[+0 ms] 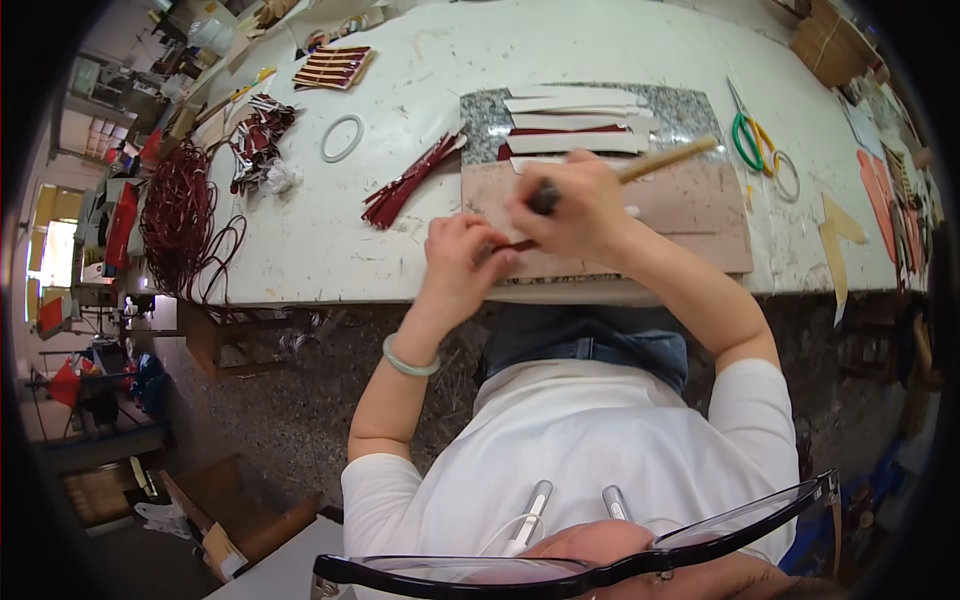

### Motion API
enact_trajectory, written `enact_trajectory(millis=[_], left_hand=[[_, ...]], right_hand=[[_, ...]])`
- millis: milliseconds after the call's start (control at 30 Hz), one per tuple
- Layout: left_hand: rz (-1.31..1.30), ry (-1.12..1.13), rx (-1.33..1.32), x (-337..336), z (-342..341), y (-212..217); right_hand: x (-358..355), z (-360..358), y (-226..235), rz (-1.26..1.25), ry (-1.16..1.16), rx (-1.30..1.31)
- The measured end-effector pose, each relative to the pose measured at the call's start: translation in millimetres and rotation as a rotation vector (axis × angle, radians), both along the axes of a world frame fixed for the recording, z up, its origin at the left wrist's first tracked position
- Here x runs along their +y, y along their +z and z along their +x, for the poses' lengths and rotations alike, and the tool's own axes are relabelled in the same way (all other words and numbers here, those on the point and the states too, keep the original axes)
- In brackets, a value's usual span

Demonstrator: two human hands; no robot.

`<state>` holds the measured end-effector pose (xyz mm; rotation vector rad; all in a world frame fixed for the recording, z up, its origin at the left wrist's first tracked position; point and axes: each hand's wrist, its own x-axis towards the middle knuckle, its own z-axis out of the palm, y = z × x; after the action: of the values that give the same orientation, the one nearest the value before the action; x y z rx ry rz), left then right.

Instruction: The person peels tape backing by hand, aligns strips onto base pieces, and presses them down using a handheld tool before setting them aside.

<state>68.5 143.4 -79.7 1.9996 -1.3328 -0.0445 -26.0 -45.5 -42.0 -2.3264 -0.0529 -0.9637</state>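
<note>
My right hand (582, 205) is closed around a hammer (672, 157) with a wooden handle, its dark head low over the work board. Beside it my left hand (462, 252) pinches a narrow dark red strip (520, 245) against the pinkish-brown board (690, 215). The strip runs from the left fingertips toward the right hand, which hides its far end. Behind the board, white-backed and dark red strips (580, 143) lie side by side on a speckled stone slab (690, 105). A bundle of dark red strips (415, 180) lies just left of the board.
Scissors (750, 140) with green and yellow handles lie at the right, near a clear ring (786, 177). On the left are a tangle of dark red cord (178, 210), a pile of strips (262, 135) and a pale ring (342, 138). Another strip bundle (333, 68) sits farther back.
</note>
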Motion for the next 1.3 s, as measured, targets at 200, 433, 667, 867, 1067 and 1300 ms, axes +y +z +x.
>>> enact_trajectory(millis=[200,433,667,867,1067,1300], left_hand=[[-0.137,0.164,0.117,19,42,2],[0.253,0.569,-0.038,36,133,15],[-0.09,-0.164,-0.153,-131,48,11],[0.028,-0.279,-0.143,-190,12,1],[-0.089,-0.256,-0.129,-187,8,12],[0.093,-0.395,0.048,-122,-51,44]], right_hand=[[-63,-85,0,0.455,-0.265,0.045],[-102,-148,-4,0.628,-0.511,-0.02],[-100,-150,-18,0.664,-0.553,-0.014],[-100,-151,-26,0.596,-0.561,-0.04],[-101,-154,-29,0.597,-0.582,-0.031],[-95,-139,-4,0.557,-0.45,0.033]])
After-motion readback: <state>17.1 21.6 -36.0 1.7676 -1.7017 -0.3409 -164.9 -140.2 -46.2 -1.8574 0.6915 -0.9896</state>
